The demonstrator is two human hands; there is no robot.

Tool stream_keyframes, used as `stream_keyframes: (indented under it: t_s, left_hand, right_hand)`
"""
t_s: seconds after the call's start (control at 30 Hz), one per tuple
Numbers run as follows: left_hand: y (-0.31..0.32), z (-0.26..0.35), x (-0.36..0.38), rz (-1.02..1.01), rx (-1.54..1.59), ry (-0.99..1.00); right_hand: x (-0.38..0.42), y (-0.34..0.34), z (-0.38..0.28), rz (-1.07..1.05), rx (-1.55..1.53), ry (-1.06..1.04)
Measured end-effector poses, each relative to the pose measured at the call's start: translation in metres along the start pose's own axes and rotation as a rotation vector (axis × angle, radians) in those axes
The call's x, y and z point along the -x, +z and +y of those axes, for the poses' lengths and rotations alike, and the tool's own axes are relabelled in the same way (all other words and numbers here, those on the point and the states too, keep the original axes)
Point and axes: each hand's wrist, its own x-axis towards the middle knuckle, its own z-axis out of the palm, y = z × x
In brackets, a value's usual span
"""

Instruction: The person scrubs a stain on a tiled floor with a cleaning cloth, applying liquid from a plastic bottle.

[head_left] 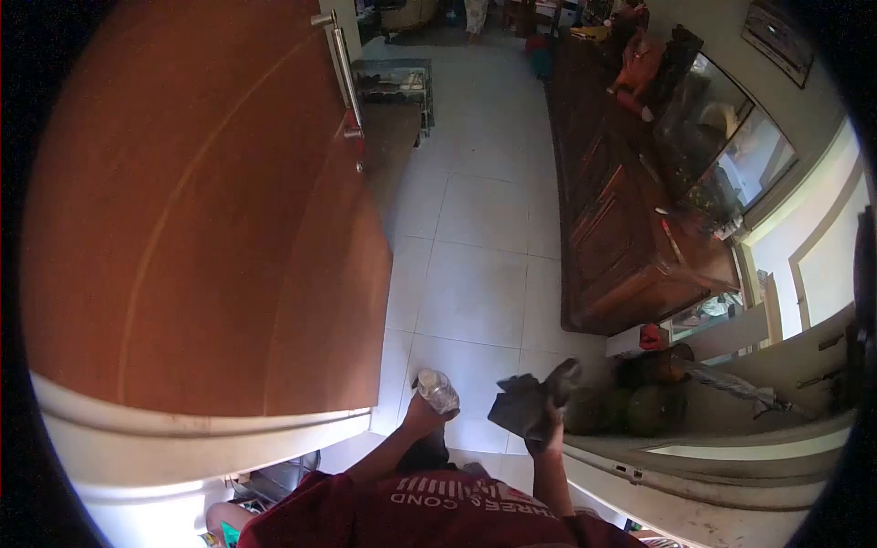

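Near the bottom centre, my left hand is closed around a clear plastic bottle with a pale cap, tilted up toward the camera. To its right, my right hand grips a dark grey object, which has an angular part on the left and a rounded part at the upper right. What that object is cannot be made out. The two hands are apart, both held above the white tiled floor.
A large brown door with a metal handle stands at the left. Along the right runs a carved wooden cabinet with items on top. A plastic-wrapped umbrella lies at the lower right. A person's legs show far ahead.
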Motion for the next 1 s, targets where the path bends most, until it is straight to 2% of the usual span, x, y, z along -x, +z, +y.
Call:
stream_keyframes:
  t_s: [0.03,0.07,0.17,0.2,0.23,0.27,0.3,0.33,0.37,0.43,0.5,0.53,0.57,0.63,0.67,0.7,0.77,0.8,0.83,0.9,0.97,1.0]
  left_hand:
    - [-0.011,0.008,-0.019,0.000,-0.009,0.036]
    - [-0.022,0.012,-0.035,0.000,-0.022,0.067]
    - [-0.073,0.039,-0.085,-0.096,-0.138,0.168]
    - [-0.086,0.044,-0.100,-0.146,-0.189,0.210]
    - [-0.097,0.043,-0.113,-0.128,-0.028,0.180]
    - [-0.108,0.042,-0.127,-0.107,0.134,0.155]
    - [-0.117,0.050,-0.139,-0.077,-0.008,0.115]
    - [-0.131,0.069,-0.147,-0.085,-0.151,0.089]
    - [-0.141,0.042,-0.165,-0.137,-0.306,0.269]
    - [-0.158,0.055,-0.182,-0.016,-0.306,0.114]
    - [-0.172,0.068,-0.197,-0.025,-0.279,0.111]
    - [-0.176,0.074,-0.201,-0.031,-0.264,0.111]
    - [-0.180,0.079,-0.203,-0.028,-0.328,0.045]
    - [-0.192,0.099,-0.222,-0.013,-0.465,-0.062]
    - [-0.195,0.089,-0.229,0.020,-0.486,-0.061]
    - [-0.198,0.082,-0.241,0.022,-0.443,-0.073]
    - [-0.209,0.071,-0.267,0.024,-0.365,-0.107]
    - [-0.214,0.069,-0.281,0.009,-0.365,-0.050]
    - [-0.220,0.075,-0.297,0.003,-0.358,-0.090]
    - [-0.224,0.086,-0.329,-0.007,-0.333,-0.171]
    - [-0.231,0.096,-0.370,-0.028,-0.344,-0.204]
    - [-0.235,0.103,-0.390,-0.048,-0.362,-0.198]
  right_hand:
    - [-0.017,-0.004,0.013,0.030,0.023,0.038]
    - [-0.022,0.029,0.017,0.112,0.137,-0.099]
    - [-0.050,0.097,0.017,-0.154,0.118,-0.084]
    - [-0.068,0.092,0.018,-0.074,0.243,-0.042]
    - [-0.083,0.085,0.019,0.010,0.367,0.006]
    - [-0.084,0.119,0.010,0.063,0.352,-0.013]
    - [-0.086,0.152,0.001,0.110,0.337,-0.036]
    - [-0.099,0.138,0.006,0.057,0.501,-0.103]
    - [-0.120,0.106,0.012,-0.001,0.668,-0.164]
    - [-0.132,0.096,0.013,-0.081,0.643,-0.133]
    - [-0.149,0.097,0.013,-0.114,0.258,0.011]
    - [-0.151,0.102,0.011,0.089,0.357,0.034]
    - [-0.157,0.101,0.017,0.141,0.367,-0.061]
    - [-0.170,0.107,0.013,0.508,0.610,0.061]
    - [-0.185,0.078,0.021,0.548,0.599,0.033]
    - [-0.199,0.056,0.023,0.631,0.843,0.054]
    - [-0.228,0.053,0.026,0.594,0.509,-0.064]
    - [-0.247,0.064,0.018,0.628,0.615,-0.011]
    - [-0.269,0.053,0.018,0.536,0.580,-0.062]
    - [-0.318,0.046,0.020,0.542,0.559,-0.146]
    - [-0.366,0.106,-0.006,0.618,0.580,-0.056]
    - [-0.390,0.121,-0.009,0.598,0.542,-0.091]
